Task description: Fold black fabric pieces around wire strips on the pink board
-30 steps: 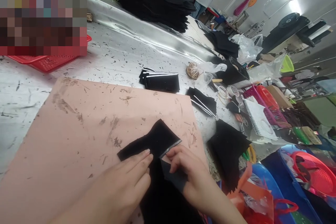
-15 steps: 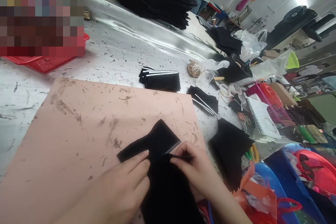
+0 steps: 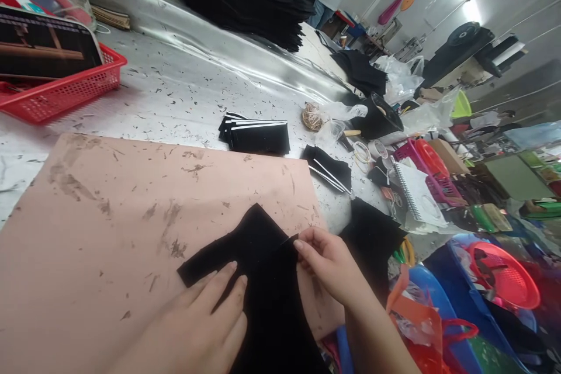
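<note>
Black fabric lies over the pink, stained board, one piece overlapping another and hanging toward the bottom edge. My left hand rests on the fabric's left part with its fingers spread and flat. At the right side, my right hand pinches the corner of the upper black piece between thumb and index finger. Beyond the board lie a stack of black strips with white edges and a second such stack.
At the left is a red basket with a phone. A big black fabric pile lies at the back. On the right are black pieces, a spiral notebook and a blue bin. A person stands far back.
The upper black piece's edge has been laid over the other piece, and my right hand has moved up to its corner. The view has shifted slightly.
</note>
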Action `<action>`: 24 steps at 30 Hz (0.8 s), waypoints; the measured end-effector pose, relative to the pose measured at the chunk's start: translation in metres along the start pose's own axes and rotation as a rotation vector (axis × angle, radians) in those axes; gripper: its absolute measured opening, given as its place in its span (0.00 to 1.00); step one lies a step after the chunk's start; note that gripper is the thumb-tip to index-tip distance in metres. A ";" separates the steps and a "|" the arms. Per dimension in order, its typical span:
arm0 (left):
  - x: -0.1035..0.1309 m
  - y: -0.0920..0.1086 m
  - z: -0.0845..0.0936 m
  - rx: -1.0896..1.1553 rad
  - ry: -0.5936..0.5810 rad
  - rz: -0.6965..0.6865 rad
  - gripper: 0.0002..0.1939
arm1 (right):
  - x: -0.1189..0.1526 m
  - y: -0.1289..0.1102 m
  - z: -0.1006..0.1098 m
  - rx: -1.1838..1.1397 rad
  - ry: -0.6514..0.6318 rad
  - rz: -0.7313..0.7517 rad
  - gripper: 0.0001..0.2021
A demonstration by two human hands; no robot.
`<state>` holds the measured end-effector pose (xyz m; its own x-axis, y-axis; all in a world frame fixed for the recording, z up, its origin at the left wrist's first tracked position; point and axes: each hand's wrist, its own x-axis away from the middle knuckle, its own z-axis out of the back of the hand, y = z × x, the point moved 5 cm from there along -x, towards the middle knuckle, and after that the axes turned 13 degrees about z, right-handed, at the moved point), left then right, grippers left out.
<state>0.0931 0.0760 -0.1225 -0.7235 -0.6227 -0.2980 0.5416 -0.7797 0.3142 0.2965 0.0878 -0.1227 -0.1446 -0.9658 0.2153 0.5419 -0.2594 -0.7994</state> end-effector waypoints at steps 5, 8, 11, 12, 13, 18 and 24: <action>0.004 -0.001 -0.004 0.020 0.063 -0.012 0.12 | -0.005 0.001 -0.001 0.008 -0.059 -0.038 0.08; 0.002 -0.002 -0.006 0.007 -0.003 -0.009 0.11 | -0.007 0.001 -0.001 0.034 -0.071 -0.042 0.08; 0.001 -0.004 -0.004 -0.010 -0.035 -0.015 0.11 | -0.009 -0.003 -0.001 0.117 -0.077 -0.017 0.08; 0.002 -0.003 -0.004 -0.027 -0.056 -0.028 0.12 | -0.010 -0.005 0.000 0.153 -0.079 -0.008 0.09; 0.002 -0.003 -0.005 -0.047 -0.078 -0.044 0.12 | -0.011 -0.007 0.001 0.194 -0.082 0.000 0.09; 0.002 -0.003 -0.007 -0.085 -0.119 -0.118 0.14 | -0.010 -0.014 0.004 0.399 -0.039 0.095 0.07; -0.004 -0.002 0.000 -0.033 -0.033 -0.092 0.16 | 0.013 -0.030 -0.015 0.620 0.121 0.715 0.14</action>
<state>0.0948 0.0798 -0.1222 -0.7843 -0.5465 -0.2936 0.4858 -0.8354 0.2572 0.2658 0.0833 -0.1045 0.3250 -0.8982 -0.2961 0.8726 0.4055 -0.2722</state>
